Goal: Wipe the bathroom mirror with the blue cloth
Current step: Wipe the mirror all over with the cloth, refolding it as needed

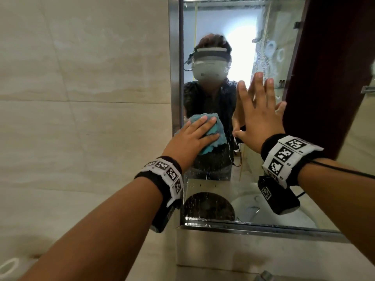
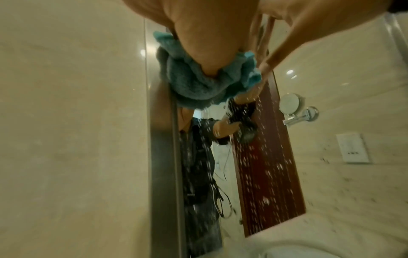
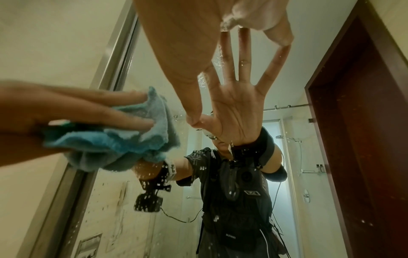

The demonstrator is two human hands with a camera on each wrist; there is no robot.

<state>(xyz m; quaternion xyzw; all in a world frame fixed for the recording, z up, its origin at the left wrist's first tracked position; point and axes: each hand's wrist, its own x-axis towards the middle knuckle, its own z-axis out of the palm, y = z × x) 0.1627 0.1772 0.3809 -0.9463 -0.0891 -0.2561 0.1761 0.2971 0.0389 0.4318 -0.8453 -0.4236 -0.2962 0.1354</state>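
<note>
The mirror hangs in a steel frame on a beige tiled wall, and water drops speckle its glass. My left hand presses the bunched blue cloth against the glass near the mirror's left edge, fingers stretched flat over it. The cloth bulges out below the palm. My right hand lies flat on the glass to the right of the cloth, fingers spread and empty. The right wrist view shows the cloth under the left fingers and the right palm's reflection.
The steel frame borders the mirror on the left. A steel ledge runs under the mirror. A dark red door fills the right side. A round wall-mounted mirror and a socket plate show in the left wrist view.
</note>
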